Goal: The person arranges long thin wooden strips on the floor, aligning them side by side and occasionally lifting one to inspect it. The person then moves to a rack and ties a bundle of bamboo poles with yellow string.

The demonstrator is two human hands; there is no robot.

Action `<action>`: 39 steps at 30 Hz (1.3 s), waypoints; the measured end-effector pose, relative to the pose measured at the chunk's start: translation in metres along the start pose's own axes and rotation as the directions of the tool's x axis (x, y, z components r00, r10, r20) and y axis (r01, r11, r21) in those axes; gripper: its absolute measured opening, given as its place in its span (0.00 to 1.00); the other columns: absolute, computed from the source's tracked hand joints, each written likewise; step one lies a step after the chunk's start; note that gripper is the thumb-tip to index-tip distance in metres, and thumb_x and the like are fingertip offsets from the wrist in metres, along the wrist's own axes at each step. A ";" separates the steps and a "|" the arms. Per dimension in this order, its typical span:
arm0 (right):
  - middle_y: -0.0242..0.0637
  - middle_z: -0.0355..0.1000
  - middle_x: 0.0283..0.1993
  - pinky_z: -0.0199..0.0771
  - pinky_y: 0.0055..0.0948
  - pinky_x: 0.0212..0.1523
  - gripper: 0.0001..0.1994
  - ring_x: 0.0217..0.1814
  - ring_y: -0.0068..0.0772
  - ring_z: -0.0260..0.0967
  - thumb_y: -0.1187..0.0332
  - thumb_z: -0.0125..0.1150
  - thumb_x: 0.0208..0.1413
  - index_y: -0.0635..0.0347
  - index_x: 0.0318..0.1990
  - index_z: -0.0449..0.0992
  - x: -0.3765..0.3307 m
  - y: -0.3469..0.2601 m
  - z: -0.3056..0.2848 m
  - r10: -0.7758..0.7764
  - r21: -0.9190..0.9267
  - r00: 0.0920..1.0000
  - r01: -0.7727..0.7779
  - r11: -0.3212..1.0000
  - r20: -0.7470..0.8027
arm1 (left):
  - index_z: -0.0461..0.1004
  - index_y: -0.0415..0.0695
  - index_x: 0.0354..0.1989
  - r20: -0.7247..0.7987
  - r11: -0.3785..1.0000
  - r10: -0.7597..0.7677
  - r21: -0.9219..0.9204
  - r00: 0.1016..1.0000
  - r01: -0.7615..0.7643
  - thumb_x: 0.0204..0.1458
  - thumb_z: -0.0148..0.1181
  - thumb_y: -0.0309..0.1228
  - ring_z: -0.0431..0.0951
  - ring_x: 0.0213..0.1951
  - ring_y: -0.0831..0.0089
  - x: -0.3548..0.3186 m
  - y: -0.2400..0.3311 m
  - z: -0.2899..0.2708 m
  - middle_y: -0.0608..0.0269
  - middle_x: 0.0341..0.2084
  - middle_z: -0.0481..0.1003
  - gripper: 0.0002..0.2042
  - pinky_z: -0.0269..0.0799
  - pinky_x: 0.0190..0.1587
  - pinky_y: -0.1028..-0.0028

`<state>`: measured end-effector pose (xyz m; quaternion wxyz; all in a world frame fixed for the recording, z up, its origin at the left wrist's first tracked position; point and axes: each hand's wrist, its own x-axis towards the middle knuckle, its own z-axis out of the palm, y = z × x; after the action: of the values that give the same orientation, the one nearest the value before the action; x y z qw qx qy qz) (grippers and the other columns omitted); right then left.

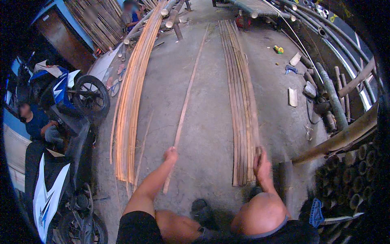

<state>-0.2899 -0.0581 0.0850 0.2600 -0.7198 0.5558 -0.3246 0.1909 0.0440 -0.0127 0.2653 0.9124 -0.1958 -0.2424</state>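
Note:
My left hand [170,155] is closed around a long, thin bamboo strip [191,89], gripping it above its near end. The strip stretches far ahead across the floor between two groups of strips. At the right, my right hand [264,167] is closed at the near end of a bamboo strip [252,110] along the right edge of a greyish-brown row of strips [239,118]. That edge strip is smeared by motion, and my palm hides its end. To the left lies a thicker orange-brown bundle of bamboo strips [132,122].
A blue-and-white motorcycle [53,97] and a seated person [40,122] are at the left. Bamboo poles [335,97] line the right side, with stacked tubes [349,175] nearer me. A blue handle [316,212] lies by my right knee. Another person [131,18] sits far back.

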 end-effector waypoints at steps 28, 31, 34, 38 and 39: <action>0.57 0.67 0.50 0.73 0.50 0.50 0.16 0.50 0.62 0.69 0.77 0.55 0.54 0.60 0.51 0.74 -0.035 0.019 0.048 0.029 0.015 0.926 -0.037 0.999 0.376 | 0.75 0.35 0.48 0.700 0.743 0.293 0.261 0.651 -0.616 0.54 0.57 0.38 0.77 0.52 0.44 -0.151 0.197 0.179 0.42 0.45 0.78 0.19 0.73 0.53 0.52; 0.61 0.65 0.52 0.74 0.51 0.49 0.19 0.49 0.66 0.70 0.74 0.54 0.58 0.62 0.57 0.67 -0.036 0.068 0.030 0.160 -0.287 0.956 -0.085 0.954 0.247 | 0.70 0.31 0.54 0.701 0.735 0.331 0.228 0.632 -0.639 0.53 0.58 0.38 0.76 0.53 0.43 -0.162 0.204 0.203 0.38 0.49 0.76 0.24 0.72 0.56 0.52; 0.64 0.66 0.54 0.76 0.56 0.47 0.24 0.48 0.69 0.72 0.71 0.52 0.58 0.62 0.62 0.61 -0.028 0.087 0.023 0.291 -0.389 0.932 -0.191 0.901 0.215 | 0.63 0.30 0.61 0.631 0.787 0.304 0.256 0.713 -0.562 0.53 0.57 0.38 0.75 0.55 0.41 -0.145 0.188 0.212 0.35 0.53 0.73 0.30 0.70 0.59 0.52; 0.65 0.70 0.44 0.71 0.56 0.47 0.15 0.48 0.71 0.69 0.69 0.56 0.60 0.71 0.49 0.67 -0.018 0.104 0.015 0.304 -0.278 0.936 -0.248 0.928 0.180 | 0.61 0.33 0.62 0.570 0.792 0.370 0.219 0.734 -0.570 0.54 0.58 0.40 0.75 0.55 0.43 -0.156 0.194 0.197 0.37 0.52 0.74 0.31 0.69 0.59 0.53; 0.64 0.71 0.43 0.72 0.55 0.46 0.13 0.47 0.69 0.69 0.68 0.56 0.61 0.70 0.47 0.68 -0.012 0.104 0.008 0.284 -0.263 0.937 -0.227 0.938 0.204 | 0.62 0.33 0.62 0.560 0.797 0.378 0.208 0.737 -0.567 0.54 0.59 0.42 0.75 0.55 0.44 -0.148 0.190 0.199 0.38 0.52 0.74 0.31 0.70 0.59 0.53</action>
<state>-0.3515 -0.0717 0.0008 0.2779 -0.7004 0.6443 -0.1306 -0.0805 -0.1105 -0.0005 0.0856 0.7703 -0.5272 -0.3483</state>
